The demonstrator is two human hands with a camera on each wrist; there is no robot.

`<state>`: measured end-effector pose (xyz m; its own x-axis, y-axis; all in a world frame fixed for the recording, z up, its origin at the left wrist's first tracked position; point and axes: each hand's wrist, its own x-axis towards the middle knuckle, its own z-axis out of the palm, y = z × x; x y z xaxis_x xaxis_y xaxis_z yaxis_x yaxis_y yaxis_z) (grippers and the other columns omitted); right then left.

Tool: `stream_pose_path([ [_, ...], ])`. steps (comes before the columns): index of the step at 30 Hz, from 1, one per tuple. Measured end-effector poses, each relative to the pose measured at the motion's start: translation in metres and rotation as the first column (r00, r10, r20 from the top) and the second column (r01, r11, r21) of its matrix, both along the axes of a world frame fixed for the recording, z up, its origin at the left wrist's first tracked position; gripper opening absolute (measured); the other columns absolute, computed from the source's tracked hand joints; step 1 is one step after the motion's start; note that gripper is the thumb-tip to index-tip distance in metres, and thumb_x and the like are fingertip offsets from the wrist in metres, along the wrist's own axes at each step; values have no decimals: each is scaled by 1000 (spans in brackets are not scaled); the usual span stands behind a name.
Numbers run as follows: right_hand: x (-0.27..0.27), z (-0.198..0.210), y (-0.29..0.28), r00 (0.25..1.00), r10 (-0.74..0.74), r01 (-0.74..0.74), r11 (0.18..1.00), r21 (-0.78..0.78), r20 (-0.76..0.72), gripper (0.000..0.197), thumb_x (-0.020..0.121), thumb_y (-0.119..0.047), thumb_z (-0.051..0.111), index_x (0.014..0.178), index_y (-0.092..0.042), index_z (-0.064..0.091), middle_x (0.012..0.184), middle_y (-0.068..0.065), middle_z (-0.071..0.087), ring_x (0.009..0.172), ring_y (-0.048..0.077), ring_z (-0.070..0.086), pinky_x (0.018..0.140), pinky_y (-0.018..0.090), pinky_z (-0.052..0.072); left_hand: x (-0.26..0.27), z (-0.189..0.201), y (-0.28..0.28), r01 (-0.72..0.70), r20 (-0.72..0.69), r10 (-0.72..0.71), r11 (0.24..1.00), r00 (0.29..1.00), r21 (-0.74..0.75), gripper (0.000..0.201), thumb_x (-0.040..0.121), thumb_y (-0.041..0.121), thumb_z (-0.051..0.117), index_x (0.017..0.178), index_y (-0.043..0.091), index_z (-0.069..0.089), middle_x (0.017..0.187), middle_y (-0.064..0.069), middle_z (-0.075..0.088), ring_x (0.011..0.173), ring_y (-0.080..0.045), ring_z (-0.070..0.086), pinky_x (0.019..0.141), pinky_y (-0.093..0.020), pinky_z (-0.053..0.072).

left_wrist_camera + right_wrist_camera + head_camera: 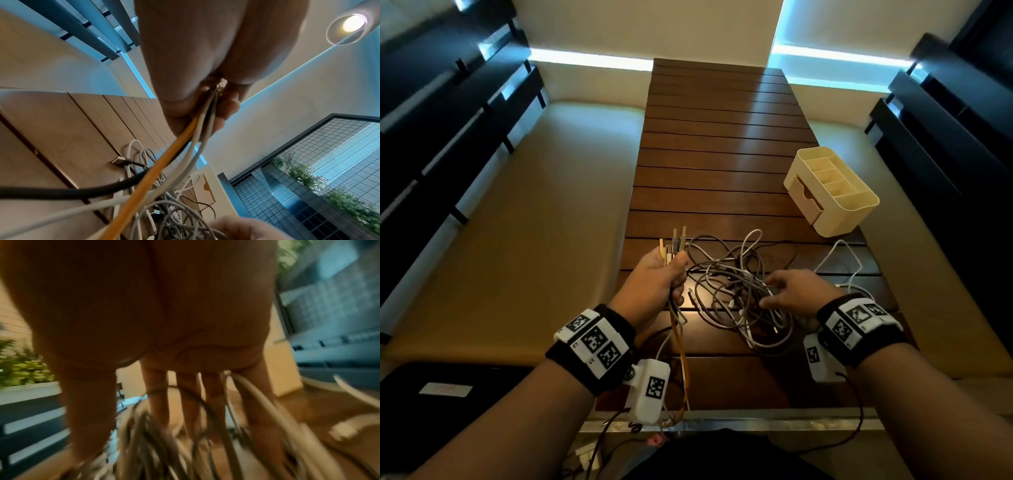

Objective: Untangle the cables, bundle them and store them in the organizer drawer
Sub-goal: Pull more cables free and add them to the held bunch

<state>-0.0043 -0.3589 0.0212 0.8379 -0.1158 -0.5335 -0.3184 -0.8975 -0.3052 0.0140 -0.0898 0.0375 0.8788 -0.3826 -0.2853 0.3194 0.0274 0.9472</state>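
My left hand (661, 274) fists plug ends (673, 244). Right hand (796, 287), fingers spread, seemingly threaded through tangle (736, 291) at 3 o'clock. Hard yank could tighten knots, snag organizer (832, 190).

A loose tangle of cables (736, 294), white, grey and dark, lies in overlapping loops near the front edge of the table (715, 144), at its middle. Several cable ends (673, 245) stand gathered upright above the table's front left part, plugs side by side; an orange cable (683, 363) among them trails down over the front edge. The cream organizer (832, 190) sits at the right edge, compartments open on top, its drawer (804, 200) closed.
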Motion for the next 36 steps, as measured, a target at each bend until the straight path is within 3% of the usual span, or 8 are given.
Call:
stream_pose_path([
  [3,4,23,6,988,41,-37,999,-28,147,37,93,-46,62,126,-28,61,119,-3,65,102,14,62,89,31,53,2,-2,-2,-1,-7,1,1000,1000,-3,18,105,26,41,94,13,46,61,4,42,51,-10,41,55,-28,42],
  [8,28,33,12,871,156,-49,971,-234,465,14,96,-37,56,101,-32,68,97,-4,67,86,16,62,79,41,58,5,-2,-8,-2,-8,2,1000,1000,16,19,105,25,41,90,15,46,60,4,43,51,-10,42,55,-27,44],
  [10,37,24,17,892,160,-114,985,-131,422,14,97,-28,57,102,-30,70,103,-4,67,91,15,62,83,38,57,8,-1,-10,0,-4,1,1000,1000,22,19,105,25,41,91,14,47,60,4,43,51,-10,42,55,-27,45],
  [14,52,-8,22,986,153,-150,988,-46,65,19,98,-20,57,105,-28,73,116,-1,67,98,15,63,89,32,55,11,-4,-10,-13,-11,14,1000,1000,28,17,105,25,42,97,12,48,61,5,44,51,-10,42,56,-28,45],
  [17,62,-19,26,984,168,-171,984,-56,-54,23,98,-19,58,110,-30,74,125,-2,65,105,17,63,92,29,54,13,-7,-10,-29,-16,29,999,999,29,16,104,25,42,98,11,48,60,5,43,51,-10,42,55,-28,46],
  [21,70,-25,34,966,220,-233,969,-86,-132,35,98,-19,59,131,-31,64,136,2,58,116,21,59,96,30,52,14,-8,-10,-33,-5,33,999,999,41,17,104,26,42,95,12,47,59,5,43,50,-10,41,54,-28,45],
  [30,63,-45,29,965,263,-260,960,-106,11,35,93,-26,66,129,-27,65,130,4,59,116,22,57,92,32,51,10,-4,-16,-38,5,38,999,999,35,18,105,24,41,92,12,46,58,4,40,49,-10,40,52,-26,44],
  [36,62,-54,28,954,299,-292,944,-155,23,20,91,-34,65,111,-36,70,112,-2,49,111,23,53,93,40,53,6,0,-16,-61,-9,61,998,998,29,15,105,23,41,97,11,46,61,3,39,51,-11,39,52,-25,44],
])
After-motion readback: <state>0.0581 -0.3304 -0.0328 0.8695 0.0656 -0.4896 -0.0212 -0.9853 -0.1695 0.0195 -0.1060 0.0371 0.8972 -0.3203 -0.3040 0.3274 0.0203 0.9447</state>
